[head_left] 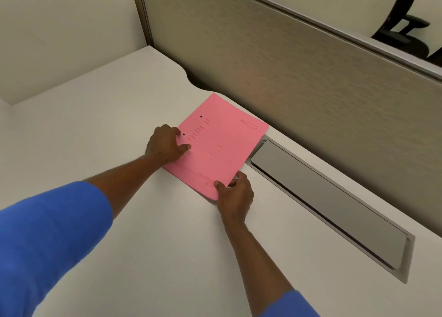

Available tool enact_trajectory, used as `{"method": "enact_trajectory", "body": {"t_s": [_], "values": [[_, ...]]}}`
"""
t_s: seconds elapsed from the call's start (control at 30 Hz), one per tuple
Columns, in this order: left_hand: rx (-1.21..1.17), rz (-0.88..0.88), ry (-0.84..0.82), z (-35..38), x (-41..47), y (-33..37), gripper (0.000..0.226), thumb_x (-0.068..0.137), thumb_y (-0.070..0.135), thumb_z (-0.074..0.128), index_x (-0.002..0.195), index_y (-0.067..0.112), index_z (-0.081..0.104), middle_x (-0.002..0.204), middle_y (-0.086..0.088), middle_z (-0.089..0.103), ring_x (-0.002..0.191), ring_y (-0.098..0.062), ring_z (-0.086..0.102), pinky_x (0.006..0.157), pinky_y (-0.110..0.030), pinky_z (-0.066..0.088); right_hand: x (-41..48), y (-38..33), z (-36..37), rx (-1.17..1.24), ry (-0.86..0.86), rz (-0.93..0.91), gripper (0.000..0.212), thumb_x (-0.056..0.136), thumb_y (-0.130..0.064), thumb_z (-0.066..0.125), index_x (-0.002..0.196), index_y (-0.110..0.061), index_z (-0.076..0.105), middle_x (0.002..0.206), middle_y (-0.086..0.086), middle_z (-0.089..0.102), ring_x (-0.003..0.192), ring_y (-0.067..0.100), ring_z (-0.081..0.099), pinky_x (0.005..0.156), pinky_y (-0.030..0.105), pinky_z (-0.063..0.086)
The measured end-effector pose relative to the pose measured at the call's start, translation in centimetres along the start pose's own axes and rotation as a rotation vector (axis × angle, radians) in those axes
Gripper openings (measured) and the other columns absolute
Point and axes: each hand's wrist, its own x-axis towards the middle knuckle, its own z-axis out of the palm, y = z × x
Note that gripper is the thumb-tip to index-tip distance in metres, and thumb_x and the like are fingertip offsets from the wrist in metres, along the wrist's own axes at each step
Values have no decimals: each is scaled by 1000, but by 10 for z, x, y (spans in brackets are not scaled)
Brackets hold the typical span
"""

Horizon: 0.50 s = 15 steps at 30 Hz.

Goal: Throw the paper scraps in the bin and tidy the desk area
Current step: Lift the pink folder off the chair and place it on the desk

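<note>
A pink folder (220, 144) with printed lines and two black dots lies flat on the white desk (107, 130), close to the partition. My left hand (166, 145) rests on the folder's left edge, fingers spread and pressing down. My right hand (235, 193) pinches the folder's near corner, thumb on top. A bit of white paper (235, 178) shows just under that corner. No bin is in view.
A grey cable-tray lid (330, 202) is set into the desk just right of the folder. A beige fabric partition (299, 60) runs along the desk's far side. A black office chair (404, 32) stands beyond it.
</note>
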Motion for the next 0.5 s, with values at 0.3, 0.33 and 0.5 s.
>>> {"method": "enact_trajectory", "body": {"t_s": [0.3, 0.33, 0.5], "values": [[177, 87, -41, 10, 23, 2, 89, 77, 57, 85, 149, 15, 54, 146, -13, 57, 139, -35, 50, 106, -53, 53, 13, -18, 12, -97, -8, 51, 59, 82, -29, 88, 129, -12, 58, 128, 6, 69, 117, 28, 69, 100, 44, 57], [188, 91, -38, 10, 23, 3, 88, 78, 57, 85, 149, 15, 53, 146, -13, 57, 138, -35, 51, 105, -53, 53, 13, -18, 12, -126, -12, 52, 60, 82, -32, 88, 130, -13, 57, 130, 6, 69, 118, 29, 68, 100, 45, 57], [241, 114, -43, 10, 21, 8, 85, 83, 55, 82, 150, 11, 52, 144, -15, 59, 135, -36, 54, 105, -53, 53, 12, -20, 7, -187, -43, 52, 61, 84, -36, 86, 130, -15, 53, 131, 7, 67, 119, 30, 67, 101, 45, 55]]}}
